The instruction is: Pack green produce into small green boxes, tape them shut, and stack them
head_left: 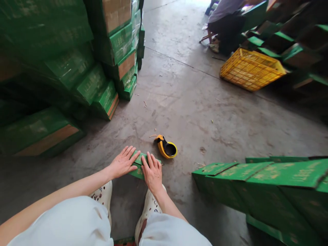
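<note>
Low in front of me, between my shoes, is a green cardboard piece [137, 172], perhaps a folded carton; its full shape is hidden by my hands. My left hand [123, 163] lies on its left end, fingers stretched out flat. On the right end rests my right hand [153, 170], its fingers also extended and pointing away from me. Just beyond, on the concrete floor, lies a yellow and black tape dispenser [161, 147], touched by neither hand.
Stacked green cartons [102, 99] rise at the left. Flat green cartons [261, 177] lean in a row at the right. Farther back are a yellow plastic crate [252, 73] and a seated person [227, 25] beside more cartons. Small scraps litter the concrete floor [184, 102].
</note>
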A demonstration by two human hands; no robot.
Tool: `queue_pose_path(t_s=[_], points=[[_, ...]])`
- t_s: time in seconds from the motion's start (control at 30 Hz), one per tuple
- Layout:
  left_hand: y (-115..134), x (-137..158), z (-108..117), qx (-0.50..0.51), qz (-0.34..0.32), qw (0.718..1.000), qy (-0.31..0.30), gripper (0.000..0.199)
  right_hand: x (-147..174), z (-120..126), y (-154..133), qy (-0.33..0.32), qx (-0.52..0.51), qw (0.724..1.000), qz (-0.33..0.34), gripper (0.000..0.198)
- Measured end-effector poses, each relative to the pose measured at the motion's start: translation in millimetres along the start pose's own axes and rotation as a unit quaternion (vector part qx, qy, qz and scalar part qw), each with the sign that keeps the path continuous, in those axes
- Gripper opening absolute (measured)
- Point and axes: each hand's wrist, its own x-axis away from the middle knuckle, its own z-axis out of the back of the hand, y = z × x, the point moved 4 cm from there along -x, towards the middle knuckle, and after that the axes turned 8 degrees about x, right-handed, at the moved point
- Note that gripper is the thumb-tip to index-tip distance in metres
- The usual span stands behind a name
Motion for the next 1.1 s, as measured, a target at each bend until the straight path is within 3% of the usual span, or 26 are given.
queue_pose_path(t_s=[0.1, 0.2, 0.5, 0.6, 0.7, 0.83, 0.93, 1.1], points=[[4, 4, -8, -0.024, -0.021, 0.999, -0.007, 0.125, 5, -6, -4, -0.026, 0.007, 0.997, 0.072, 0.088], [3, 4, -11, -0.043, -0.027, 0.998, -0.028, 0.136, 6, -7, 0, -0.041, 0.021, 0.993, 0.108, 0.119], [3, 9, -13, -0.047, -0.048, 0.998, -0.015, 0.115, 8, -4, -5, -0.036, 0.051, 0.992, 0.107, 0.106], [2, 12, -14, -0.042, -0.054, 0.998, -0.001, 0.111, 1, -1, 1, -0.05, 0.014, 0.993, 0.101, 0.094], [2, 12, -14, -0.03, -0.054, 0.998, -0.002, 0.112, -24, 9, 30, -0.046, -0.064, 0.997, -0.001, 0.069], [3, 11, -13, -0.035, -0.045, 0.998, -0.015, 0.118, -64, 13, 88, -0.088, -0.014, 0.972, -0.217, 0.049], [4, 10, -12, -0.047, -0.044, 0.998, -0.02, 0.118, -88, 2, 115, -0.129, 0.021, 0.956, -0.262, 0.049], [5, 9, -11, -0.056, -0.043, 0.997, -0.034, 0.12, -103, -23, 136, -0.147, 0.031, 0.937, -0.316, 0.068]])
